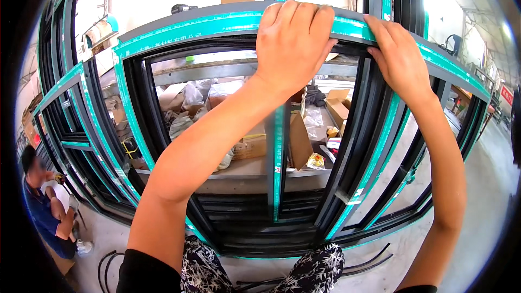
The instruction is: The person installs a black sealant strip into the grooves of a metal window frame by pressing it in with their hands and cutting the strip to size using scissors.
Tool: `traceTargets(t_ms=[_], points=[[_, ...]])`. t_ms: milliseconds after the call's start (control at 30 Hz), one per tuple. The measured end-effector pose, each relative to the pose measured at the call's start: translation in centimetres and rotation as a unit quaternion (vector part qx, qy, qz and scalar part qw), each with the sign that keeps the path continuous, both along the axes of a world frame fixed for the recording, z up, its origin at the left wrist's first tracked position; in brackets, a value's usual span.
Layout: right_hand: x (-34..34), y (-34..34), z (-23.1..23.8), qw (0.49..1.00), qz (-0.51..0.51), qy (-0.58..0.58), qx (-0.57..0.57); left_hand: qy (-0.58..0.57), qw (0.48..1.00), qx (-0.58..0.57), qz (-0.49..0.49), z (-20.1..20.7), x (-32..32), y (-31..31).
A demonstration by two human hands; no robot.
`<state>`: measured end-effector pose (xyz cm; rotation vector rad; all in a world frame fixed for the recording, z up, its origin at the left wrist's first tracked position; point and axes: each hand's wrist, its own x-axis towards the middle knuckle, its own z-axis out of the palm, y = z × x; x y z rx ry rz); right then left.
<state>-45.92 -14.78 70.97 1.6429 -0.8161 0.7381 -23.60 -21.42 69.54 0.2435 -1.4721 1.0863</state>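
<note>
A dark grey window frame (217,21) with green protective film stands upright in front of me. My left hand (293,46) is closed over the middle of its top rail, fingers curled across the upper edge and thumb at the lower side. Further right on the same rail, my right hand (400,57) grips with fingers against the filmed face and upper edge. Its thumb lies near the black inner edge. A black gasket strip runs along the inside of the opening. The palms hide whatever lies directly beneath them.
More filmed frames (76,108) stand at the left. Through the opening, a shelf holds cardboard boxes (298,141) and plastic bags (192,95). Black strips (369,266) lie on the floor by my knees. A person (49,206) sits low at the left.
</note>
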Motion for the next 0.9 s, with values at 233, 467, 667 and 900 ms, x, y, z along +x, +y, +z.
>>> traceTargets(t_ms=[233,467,667,900], points=[[-0.1,0.3,0.1,0.998,-0.05,-0.017,0.041,-0.062,0.997,0.032,0.024,0.3,1.5,0.3],[4.8,0.8,-0.8,0.999,-0.037,-0.026,-0.014,-0.068,0.989,0.079,0.107,0.3,10.2,1.8],[10.6,-2.8,-0.8,0.996,0.067,-0.003,-0.06,-0.087,0.986,0.076,0.12,0.3,11.2,1.8],[11.7,-5.2,-1.2,0.98,0.041,0.006,-0.193,-0.076,0.993,0.018,0.091,0.1,11.4,-0.1]])
